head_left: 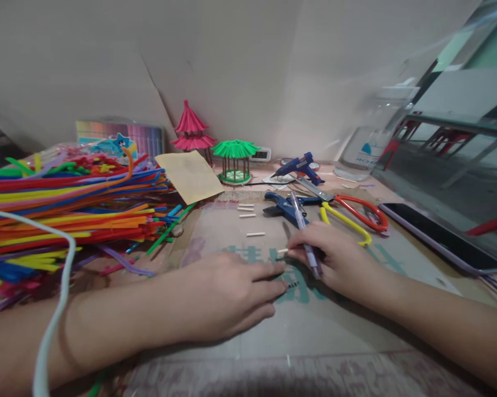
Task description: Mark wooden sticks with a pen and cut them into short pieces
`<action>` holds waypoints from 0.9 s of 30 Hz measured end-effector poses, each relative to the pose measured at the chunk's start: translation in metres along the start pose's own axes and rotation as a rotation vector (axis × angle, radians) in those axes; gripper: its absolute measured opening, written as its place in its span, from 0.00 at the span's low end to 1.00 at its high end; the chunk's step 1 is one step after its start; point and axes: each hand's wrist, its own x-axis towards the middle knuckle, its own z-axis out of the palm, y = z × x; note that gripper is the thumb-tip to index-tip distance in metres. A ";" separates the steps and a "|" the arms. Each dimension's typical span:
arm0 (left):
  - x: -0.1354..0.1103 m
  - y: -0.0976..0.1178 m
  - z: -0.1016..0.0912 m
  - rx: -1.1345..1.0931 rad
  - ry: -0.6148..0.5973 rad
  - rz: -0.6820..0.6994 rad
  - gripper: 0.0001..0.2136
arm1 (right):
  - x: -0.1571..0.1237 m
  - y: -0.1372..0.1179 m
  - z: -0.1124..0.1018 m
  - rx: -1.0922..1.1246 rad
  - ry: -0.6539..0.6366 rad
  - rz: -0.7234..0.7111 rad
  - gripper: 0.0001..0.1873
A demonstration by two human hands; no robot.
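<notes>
My left hand [227,295] lies flat on a cardboard sheet [314,320], fingers stretched out toward the right. My right hand [335,256] is closed round a pen [302,229] that leans up and back. Its fingertips also pinch a short pale stick [282,251], which lies between the two hands. Several more short pale sticks [246,209] lie on the cardboard farther back.
A big heap of coloured pipe cleaners [66,209] fills the left. Behind lie a tan paper [190,176], pink [190,129] and green [235,160] model pavilions, a blue glue gun [300,167], blue pliers [281,207], scissors and cutters [351,212]. A phone [438,237] lies right.
</notes>
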 end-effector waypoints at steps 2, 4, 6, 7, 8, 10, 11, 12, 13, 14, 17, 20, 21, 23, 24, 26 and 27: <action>-0.005 0.007 0.001 0.056 -0.022 -0.018 0.15 | 0.001 0.004 0.002 -0.083 -0.053 -0.017 0.04; -0.007 0.014 0.002 0.131 -0.021 -0.034 0.15 | 0.001 0.005 0.004 -0.137 -0.108 -0.020 0.05; -0.006 0.021 0.004 0.208 -0.035 -0.036 0.15 | 0.002 0.003 0.005 -0.169 -0.146 -0.021 0.07; -0.005 0.024 0.005 0.239 -0.048 -0.033 0.15 | 0.002 0.003 0.005 -0.176 -0.155 -0.022 0.08; -0.004 0.027 0.005 0.262 -0.061 -0.031 0.15 | 0.003 0.002 0.005 -0.175 -0.159 -0.022 0.08; -0.003 0.031 0.006 0.290 -0.066 -0.039 0.16 | 0.003 0.003 0.003 -0.163 -0.163 -0.025 0.08; -0.003 0.032 0.005 0.295 -0.060 -0.049 0.16 | 0.002 0.003 0.002 -0.154 -0.159 -0.026 0.08; -0.004 0.033 0.004 0.295 -0.062 -0.065 0.17 | 0.002 0.004 0.001 -0.146 -0.156 -0.028 0.08; -0.006 0.033 0.002 0.294 -0.069 -0.085 0.19 | 0.002 0.004 0.000 -0.143 -0.156 -0.028 0.09; -0.007 0.033 -0.001 0.291 -0.083 -0.107 0.22 | 0.001 0.005 -0.001 -0.142 -0.161 -0.031 0.09; -0.008 0.032 -0.008 0.281 -0.118 -0.141 0.28 | 0.001 0.006 0.000 -0.149 -0.182 -0.043 0.09; -0.003 0.032 -0.004 0.291 -0.109 -0.108 0.24 | 0.002 0.007 0.002 -0.149 -0.180 -0.054 0.10; 0.000 0.033 -0.001 0.306 -0.094 -0.101 0.22 | 0.003 0.007 0.003 -0.144 -0.174 -0.060 0.10; 0.005 0.036 0.006 0.339 -0.060 -0.092 0.20 | 0.004 0.009 0.004 -0.136 -0.163 -0.075 0.12; 0.006 0.037 0.009 0.350 -0.052 -0.092 0.20 | 0.004 0.009 0.005 -0.135 -0.159 -0.084 0.12; 0.008 0.040 0.012 0.368 -0.059 -0.087 0.20 | 0.006 0.010 0.006 -0.135 -0.155 -0.097 0.13; 0.008 0.042 0.014 0.383 -0.068 -0.090 0.21 | 0.006 0.011 0.007 -0.134 -0.156 -0.104 0.13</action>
